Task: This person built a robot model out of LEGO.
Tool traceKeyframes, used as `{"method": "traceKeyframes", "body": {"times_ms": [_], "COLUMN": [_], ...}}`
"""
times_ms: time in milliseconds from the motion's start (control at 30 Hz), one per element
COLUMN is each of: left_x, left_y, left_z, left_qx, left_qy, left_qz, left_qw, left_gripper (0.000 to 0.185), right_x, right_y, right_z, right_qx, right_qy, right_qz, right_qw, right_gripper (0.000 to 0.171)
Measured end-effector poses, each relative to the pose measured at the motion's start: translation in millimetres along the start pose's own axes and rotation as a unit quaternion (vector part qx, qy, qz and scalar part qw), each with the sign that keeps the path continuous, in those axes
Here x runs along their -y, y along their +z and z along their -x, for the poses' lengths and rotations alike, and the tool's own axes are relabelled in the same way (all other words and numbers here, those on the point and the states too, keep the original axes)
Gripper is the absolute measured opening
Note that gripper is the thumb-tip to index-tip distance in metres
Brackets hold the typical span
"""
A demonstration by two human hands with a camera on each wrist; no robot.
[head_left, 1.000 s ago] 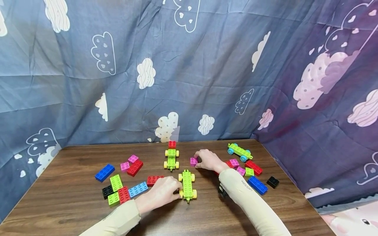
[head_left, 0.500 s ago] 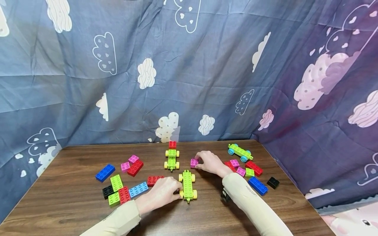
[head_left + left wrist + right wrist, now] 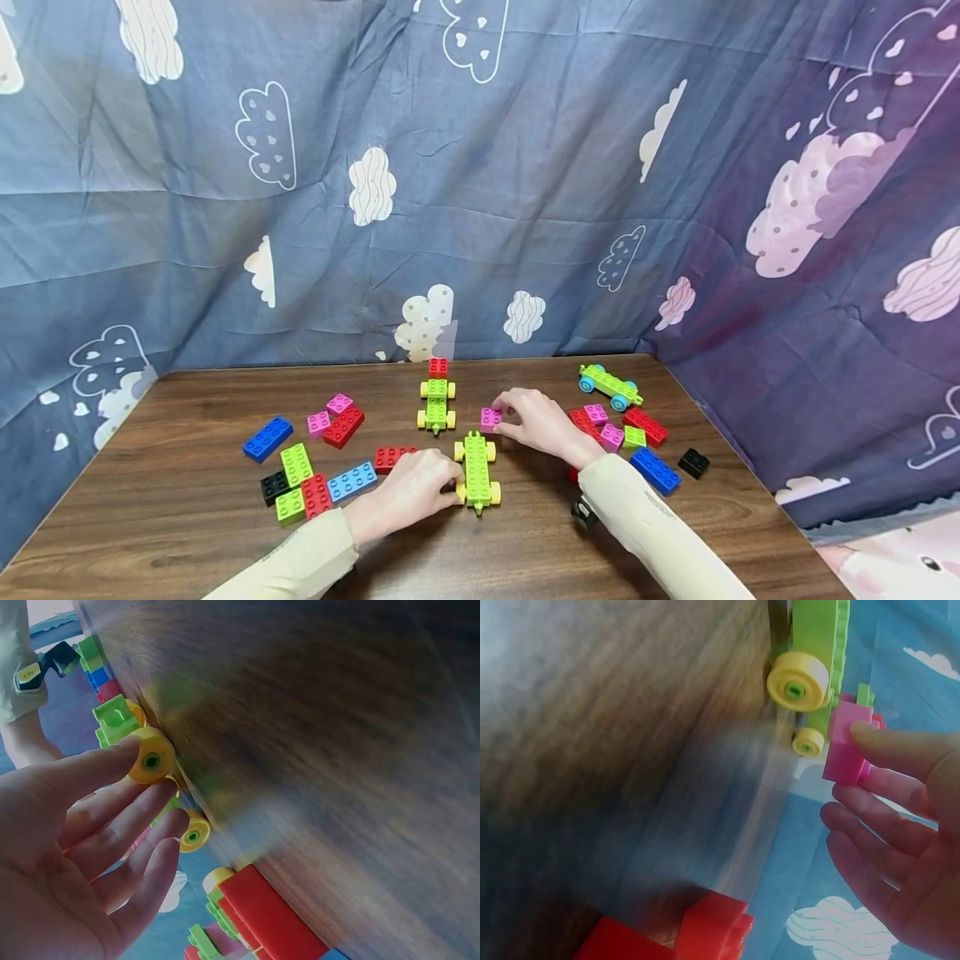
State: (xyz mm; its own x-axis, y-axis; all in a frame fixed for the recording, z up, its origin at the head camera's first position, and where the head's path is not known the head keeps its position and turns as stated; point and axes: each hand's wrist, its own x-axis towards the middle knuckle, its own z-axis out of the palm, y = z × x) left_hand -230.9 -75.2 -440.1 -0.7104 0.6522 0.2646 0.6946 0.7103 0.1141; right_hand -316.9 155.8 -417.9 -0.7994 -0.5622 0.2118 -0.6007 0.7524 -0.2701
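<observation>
Through my feeds, the left hand [image 3: 416,487] reaches low over the bench [image 3: 525,550], its grip pinching a yellow wheel [image 3: 154,755] of the near green car [image 3: 476,471]. I see the right hand [image 3: 536,422] stretched farther, angled inward, thumb and fingers gripping a pink block [image 3: 490,419] beyond that car, right of a second car [image 3: 437,412].

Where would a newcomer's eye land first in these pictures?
Probably on the blue, cloud-printed curtain filling the upper head view behind the table. Next come the hands near the table's middle: the left hand pinches a yellow wheel of a lime car, and the right hand holds a pink brick just beyond. Bright loose bricks flank them on both sides.
</observation>
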Motion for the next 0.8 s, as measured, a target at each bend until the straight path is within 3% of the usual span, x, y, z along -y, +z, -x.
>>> {"method": "traceKeyframes", "body": {"times_ms": [800], "left_x": [0.8], "left_y": [1.2], "left_z": [0.4], "left_qx": [0.001], "left_qy": [0.002], "left_qz": [0.007], "left_qw": [1.0000], "left_gripper": [0.011], "right_x": [22.4], "right_y": [-0.3], "right_z": [24.0], "right_qx": [0.007], "right_qy": [-0.051], "right_qz": [-0.001], "right_qw": [0.999], "right_gripper": [0.026]}}
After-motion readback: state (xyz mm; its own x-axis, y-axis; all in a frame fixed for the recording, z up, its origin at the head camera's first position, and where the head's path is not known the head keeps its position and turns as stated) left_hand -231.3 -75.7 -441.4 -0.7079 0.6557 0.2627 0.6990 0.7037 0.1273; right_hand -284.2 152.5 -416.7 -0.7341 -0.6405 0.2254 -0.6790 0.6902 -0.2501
